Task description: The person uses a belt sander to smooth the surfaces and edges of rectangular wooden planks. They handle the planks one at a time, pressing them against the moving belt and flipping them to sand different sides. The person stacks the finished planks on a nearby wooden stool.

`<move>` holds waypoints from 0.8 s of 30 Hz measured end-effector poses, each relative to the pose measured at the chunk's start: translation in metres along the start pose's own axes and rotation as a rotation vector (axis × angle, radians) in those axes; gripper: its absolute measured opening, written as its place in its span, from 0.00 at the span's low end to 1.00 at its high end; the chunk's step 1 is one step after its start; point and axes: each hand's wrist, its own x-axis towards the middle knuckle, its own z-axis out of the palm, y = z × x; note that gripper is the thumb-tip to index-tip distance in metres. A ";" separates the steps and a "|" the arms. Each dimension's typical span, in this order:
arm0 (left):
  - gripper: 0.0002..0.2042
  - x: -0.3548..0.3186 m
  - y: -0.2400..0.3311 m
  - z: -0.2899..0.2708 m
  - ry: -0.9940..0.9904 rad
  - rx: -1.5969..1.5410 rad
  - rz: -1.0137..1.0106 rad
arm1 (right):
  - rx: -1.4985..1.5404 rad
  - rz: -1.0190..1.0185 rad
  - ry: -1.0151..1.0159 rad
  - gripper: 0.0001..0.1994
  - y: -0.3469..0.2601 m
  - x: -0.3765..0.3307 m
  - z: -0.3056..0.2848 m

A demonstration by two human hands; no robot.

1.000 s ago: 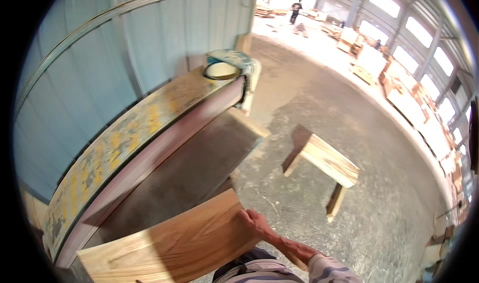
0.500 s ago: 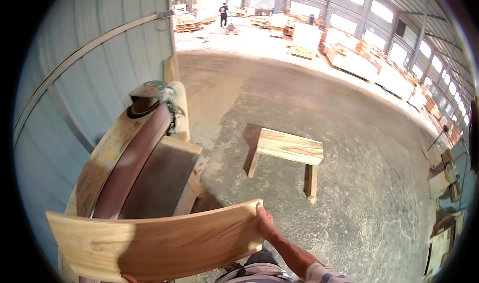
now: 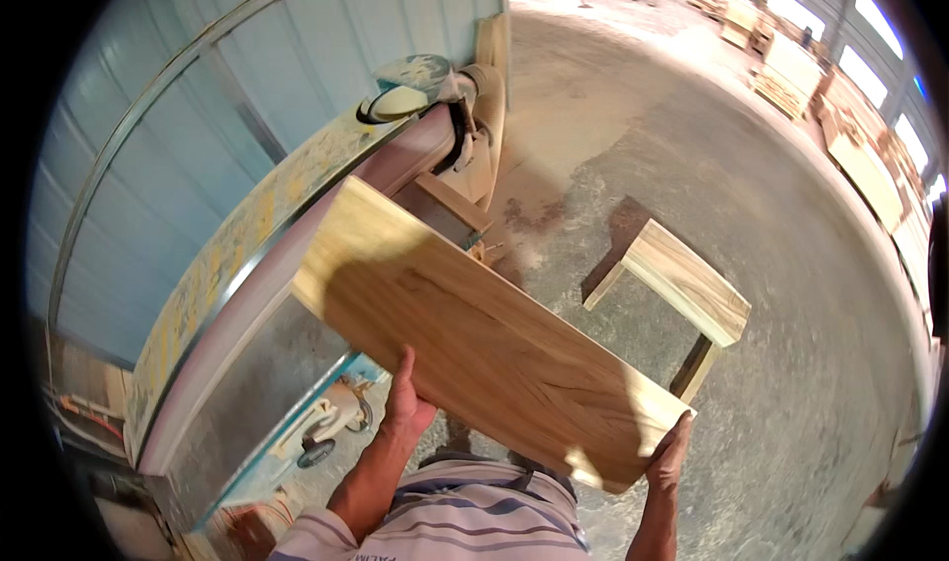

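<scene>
A wide, flat wooden board (image 3: 474, 339) with visible grain is held up in front of me, slanting from upper left to lower right. My left hand (image 3: 403, 408) grips its near long edge, thumb up on the face and fingers hidden underneath. At the right end my right hand (image 3: 669, 454) is closed on the near corner. The board's far left end lies over the belt sander (image 3: 247, 304), covering part of its table and pinkish belt; whether they touch I cannot tell.
A low wooden bench (image 3: 687, 279) stands on the concrete floor (image 3: 791, 432) ahead to the right. Corrugated metal wall (image 3: 297, 77) runs behind the sander. A handwheel (image 3: 316, 452) sticks out at the sander's near side. Stacked timber (image 3: 791, 77) lies far off.
The board has swung from lying nearly across my front to a slant, its left end now farther away. My left hand has come into full view, and the view has turned left.
</scene>
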 end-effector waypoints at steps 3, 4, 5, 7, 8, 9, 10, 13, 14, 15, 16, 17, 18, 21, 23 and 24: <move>0.34 0.023 -0.029 -0.008 0.101 0.000 -0.054 | -0.094 0.122 -0.050 0.33 -0.011 0.000 -0.013; 0.34 0.030 -0.038 -0.009 0.144 0.013 -0.053 | -0.109 0.134 -0.069 0.34 -0.013 0.001 -0.014; 0.34 0.037 -0.045 -0.012 0.186 0.026 -0.055 | -0.123 0.145 -0.085 0.34 -0.016 0.000 -0.014; 0.35 0.055 -0.058 -0.023 0.228 0.025 -0.071 | -0.183 0.146 -0.105 0.34 -0.026 -0.002 -0.001; 0.35 0.064 -0.062 -0.029 0.235 0.021 -0.076 | -0.229 0.143 -0.113 0.33 -0.031 -0.006 0.011; 0.35 0.068 -0.066 -0.030 0.238 0.018 -0.094 | -0.279 0.137 -0.108 0.32 -0.035 -0.009 0.016; 0.34 0.075 -0.068 -0.031 0.238 0.020 -0.086 | -0.264 0.123 -0.018 0.31 -0.028 -0.005 0.012; 0.33 0.091 -0.065 -0.030 0.324 0.027 -0.133 | -0.347 0.151 -0.041 0.33 -0.019 0.002 0.007; 0.33 0.097 -0.063 -0.033 0.311 0.027 -0.130 | -0.378 0.071 -0.030 0.31 -0.013 0.000 0.010; 0.33 0.104 -0.060 -0.037 0.297 0.020 -0.126 | -0.410 0.076 -0.025 0.31 -0.010 0.003 0.009; 0.33 0.112 -0.058 -0.040 0.282 0.016 -0.122 | -0.440 0.080 -0.016 0.31 -0.002 0.006 0.005; 0.33 0.120 -0.056 -0.041 0.282 0.036 -0.111 | -0.470 0.085 -0.009 0.30 0.003 0.009 0.001; 0.33 0.127 -0.054 -0.046 0.292 0.057 -0.099 | -0.351 0.140 -0.025 0.30 -0.006 0.006 0.030; 0.33 0.142 -0.042 -0.045 0.260 0.068 -0.091 | -0.168 0.285 0.073 0.27 0.001 0.012 0.049; 0.33 0.138 -0.042 -0.044 0.250 0.072 -0.109 | -0.148 0.294 0.039 0.29 0.007 0.016 0.047; 0.33 0.132 -0.046 -0.043 0.264 0.082 -0.124 | -0.150 0.285 0.001 0.29 0.008 0.016 0.053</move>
